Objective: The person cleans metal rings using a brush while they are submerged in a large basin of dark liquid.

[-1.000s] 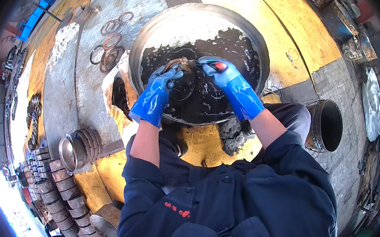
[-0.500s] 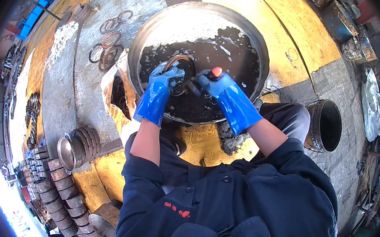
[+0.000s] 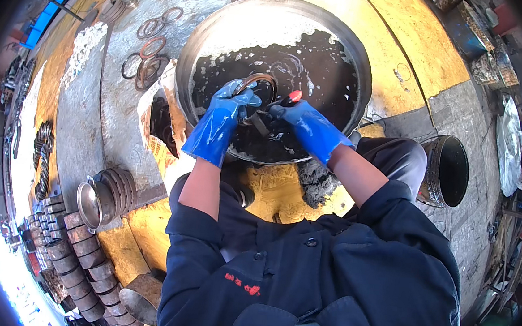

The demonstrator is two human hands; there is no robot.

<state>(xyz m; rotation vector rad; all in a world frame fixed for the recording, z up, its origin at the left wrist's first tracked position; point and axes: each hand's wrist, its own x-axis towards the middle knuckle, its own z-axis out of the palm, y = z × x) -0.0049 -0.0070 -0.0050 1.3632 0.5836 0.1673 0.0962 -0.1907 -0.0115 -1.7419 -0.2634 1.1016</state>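
Both my hands, in blue rubber gloves, work over a large round metal basin (image 3: 184,72) of dark liquid with white foam along its far side. My left hand (image 3: 232,103) is closed on a brownish metal ring (image 3: 273,88) held up at a tilt above the liquid. My right hand (image 3: 299,115) grips a dark brush-like tool (image 3: 295,96) with a red handle end. Its dark, blocky head lies close to the ring's lower right side; whether it touches the ring I cannot tell.
Several loose rings (image 3: 150,69) lie on the floor left of the basin, beside an open bag (image 3: 147,113). Lower left are a row of metal rings (image 3: 97,203) and stacked metal blocks (image 3: 88,253). A dark bucket (image 3: 445,172) stands right of my knee, near a grey rag (image 3: 315,186).
The ring has moved a little to the right with my left hand. The tool's head, blurred before, now sits slightly lower and shows more sharply.
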